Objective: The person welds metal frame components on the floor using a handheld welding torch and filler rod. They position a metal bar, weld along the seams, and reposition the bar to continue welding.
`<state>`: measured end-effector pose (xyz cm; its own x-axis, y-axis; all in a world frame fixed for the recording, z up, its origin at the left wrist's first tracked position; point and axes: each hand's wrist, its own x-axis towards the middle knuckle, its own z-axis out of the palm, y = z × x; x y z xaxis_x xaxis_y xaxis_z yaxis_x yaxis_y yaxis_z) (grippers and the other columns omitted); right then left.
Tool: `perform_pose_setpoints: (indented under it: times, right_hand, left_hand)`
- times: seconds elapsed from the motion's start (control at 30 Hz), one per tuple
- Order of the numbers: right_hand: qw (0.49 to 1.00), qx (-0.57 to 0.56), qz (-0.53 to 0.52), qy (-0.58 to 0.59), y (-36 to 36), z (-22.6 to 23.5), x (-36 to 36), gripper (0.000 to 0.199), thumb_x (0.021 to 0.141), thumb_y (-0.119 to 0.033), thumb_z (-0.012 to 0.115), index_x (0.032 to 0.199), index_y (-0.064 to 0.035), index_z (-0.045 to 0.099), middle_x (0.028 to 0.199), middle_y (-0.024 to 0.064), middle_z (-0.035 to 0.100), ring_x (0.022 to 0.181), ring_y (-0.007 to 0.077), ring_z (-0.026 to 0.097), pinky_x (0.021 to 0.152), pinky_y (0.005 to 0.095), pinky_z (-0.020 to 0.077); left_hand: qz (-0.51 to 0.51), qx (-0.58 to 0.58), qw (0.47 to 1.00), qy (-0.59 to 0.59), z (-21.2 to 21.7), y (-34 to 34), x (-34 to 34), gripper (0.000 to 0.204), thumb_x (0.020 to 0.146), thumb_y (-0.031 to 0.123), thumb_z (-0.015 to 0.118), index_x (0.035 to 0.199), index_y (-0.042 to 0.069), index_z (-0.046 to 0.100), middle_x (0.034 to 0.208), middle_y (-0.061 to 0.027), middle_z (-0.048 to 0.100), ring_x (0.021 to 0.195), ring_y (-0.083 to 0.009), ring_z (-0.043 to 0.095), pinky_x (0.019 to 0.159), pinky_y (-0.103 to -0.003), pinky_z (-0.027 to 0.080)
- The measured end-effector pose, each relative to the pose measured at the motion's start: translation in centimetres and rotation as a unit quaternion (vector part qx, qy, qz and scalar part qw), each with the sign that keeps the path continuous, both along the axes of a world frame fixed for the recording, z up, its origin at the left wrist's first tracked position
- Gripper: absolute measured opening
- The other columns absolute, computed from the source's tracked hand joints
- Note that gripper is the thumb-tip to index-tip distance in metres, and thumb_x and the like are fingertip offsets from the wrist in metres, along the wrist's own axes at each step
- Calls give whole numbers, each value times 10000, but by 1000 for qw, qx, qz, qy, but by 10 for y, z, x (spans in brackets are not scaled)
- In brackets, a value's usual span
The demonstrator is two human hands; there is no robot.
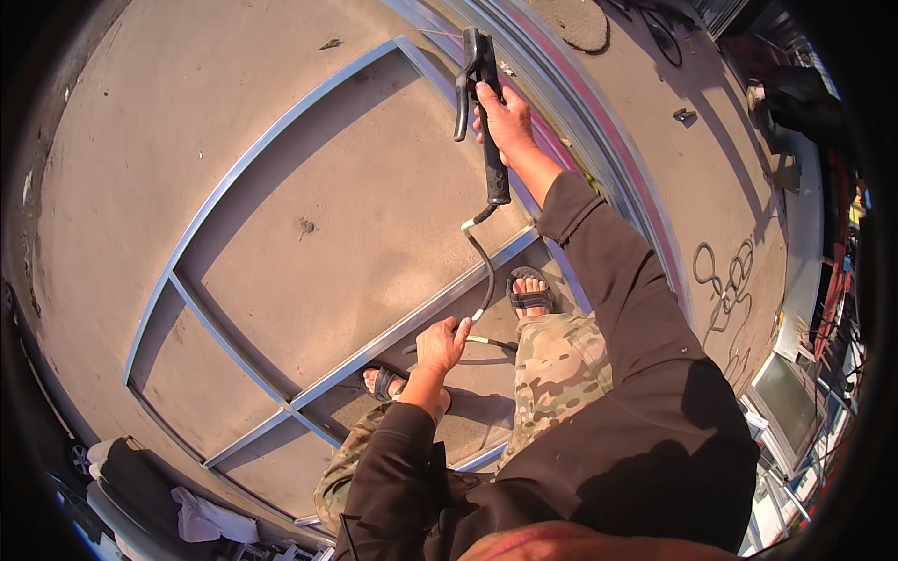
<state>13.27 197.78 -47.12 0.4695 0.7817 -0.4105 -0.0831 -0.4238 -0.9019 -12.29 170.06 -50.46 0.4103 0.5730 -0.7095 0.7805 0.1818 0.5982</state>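
In my right hand [508, 123] is a black welding electrode holder [497, 178], its lever to the left of the grip. My fingers wrap round the handle, and a thin rod [435, 34] sticks out leftward from its head. A dark cable [487, 257] with white taped spots hangs from the handle's lower end. It runs down to my left hand [440, 346], whose fingers are closed on it. Below both hands a metal frame [412, 322] of square tubes lies on the ground, with crossbars inside. My sandalled feet stand among its bars.
Long metal profiles [599, 131] lie side by side along the frame's right. Farther right, a coiled cable [725, 285] rests on the ground. A framed panel [789, 407] and other metal pieces are at lower right. A white bag-like bundle [213, 520] lies at lower left.
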Motion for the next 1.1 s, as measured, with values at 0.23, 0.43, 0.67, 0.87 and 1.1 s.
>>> perform_pose_setpoints:
  times: [0.23,0.43,0.67,0.87,1.1]
  right_hand:
    - [999,41,28,-14,39,-35,33,403,917,-444,682,988,-64,569,735,37,585,554,129,570,446,291,474]
    - [999,5,31,12,41,-45,41,396,907,-441,690,934,-65,567,735,28,579,552,121,572,435,288,464]
    - [997,-21,78,-17,46,-50,38,429,903,-472,686,943,-57,584,760,29,586,573,109,574,436,280,471]
    - [996,-33,78,-14,48,-55,39,407,910,-457,682,953,-62,591,760,27,587,571,109,572,433,281,470]
    - [995,-37,88,-22,48,-57,38,407,913,-450,682,983,-56,609,763,32,594,572,112,579,432,281,476]
  left_hand:
    - [74,-118,985,103,-68,23,19,439,908,488,590,852,89,763,712,-152,698,745,-349,694,727,-430,533]
    - [105,-147,977,109,-62,31,22,434,903,484,645,786,83,764,633,-65,694,671,-232,700,695,-374,522]
    - [92,-164,975,122,-65,35,21,445,894,486,656,775,70,760,631,-69,692,677,-237,701,702,-377,526]
    - [106,-167,974,109,-71,30,19,458,890,494,656,758,68,758,628,-76,691,692,-244,705,703,-381,529]
    - [109,-169,973,109,-72,29,19,468,887,503,655,752,66,755,623,-81,688,682,-252,704,697,-381,530]
